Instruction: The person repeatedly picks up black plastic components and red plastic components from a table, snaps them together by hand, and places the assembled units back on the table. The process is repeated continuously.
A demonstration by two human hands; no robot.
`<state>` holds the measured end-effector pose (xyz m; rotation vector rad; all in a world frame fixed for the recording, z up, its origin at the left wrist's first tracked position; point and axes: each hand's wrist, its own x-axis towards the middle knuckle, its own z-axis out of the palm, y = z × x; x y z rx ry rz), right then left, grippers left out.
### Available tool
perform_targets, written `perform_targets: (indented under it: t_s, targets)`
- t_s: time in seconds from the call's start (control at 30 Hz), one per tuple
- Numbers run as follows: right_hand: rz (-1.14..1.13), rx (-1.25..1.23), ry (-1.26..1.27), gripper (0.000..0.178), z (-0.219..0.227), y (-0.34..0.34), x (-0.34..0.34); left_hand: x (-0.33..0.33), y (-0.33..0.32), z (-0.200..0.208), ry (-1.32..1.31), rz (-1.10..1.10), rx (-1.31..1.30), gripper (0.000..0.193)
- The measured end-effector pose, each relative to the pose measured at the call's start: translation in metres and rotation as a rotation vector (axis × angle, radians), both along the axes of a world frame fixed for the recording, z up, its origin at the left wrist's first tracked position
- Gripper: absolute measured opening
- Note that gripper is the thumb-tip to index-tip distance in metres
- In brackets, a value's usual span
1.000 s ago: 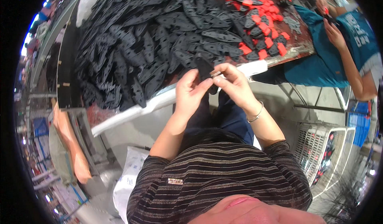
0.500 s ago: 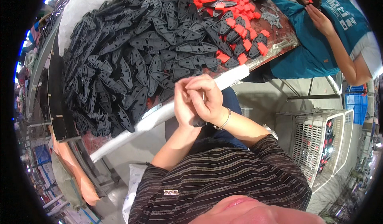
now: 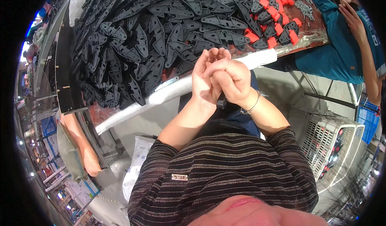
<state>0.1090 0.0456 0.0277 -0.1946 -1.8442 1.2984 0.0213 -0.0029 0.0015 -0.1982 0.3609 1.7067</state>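
My left hand (image 3: 204,79) and my right hand (image 3: 233,79) are pressed together just above the near edge of the table. The left palm faces up with curled fingers, and the right is folded into a fist against it. Between the wrists pokes the dark end of a black plastic part (image 3: 221,102); the hands hide the rest of it. Beyond them spreads a big heap of flat, pointed black plastic pieces (image 3: 155,41). To its right lie several black pieces fitted with red clips (image 3: 275,14).
A white padded strip (image 3: 161,98) runs along the table's near edge. Small metal parts (image 3: 304,10) sit at the far right, near a co-worker in a teal apron (image 3: 337,59). A pale plastic crate (image 3: 319,141) stands right, a white bag (image 3: 139,155) below left.
The view has shifted, so the heap and table appear higher and further right. My hands remain joined, with the right fingers folded more tightly against the left palm.
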Motion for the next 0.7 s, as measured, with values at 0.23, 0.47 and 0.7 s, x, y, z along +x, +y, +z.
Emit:
perform_targets:
  t_s: [0.23,0.47,0.7]
  targets:
    - [-0.118,0.822,0.02,0.017,0.035,0.019,0.001,-0.012,-0.042,0.0,0.609,-0.264,0.162,0.036]
    - [-0.036,0.703,0.039,0.017,0.041,0.044,-0.011,-0.032,-0.03,0.01,0.473,-0.46,0.209,0.04]
    - [-0.993,0.593,-0.685,0.041,-0.015,0.252,0.069,-0.05,-0.017,0.004,0.435,-0.269,0.013,0.033]
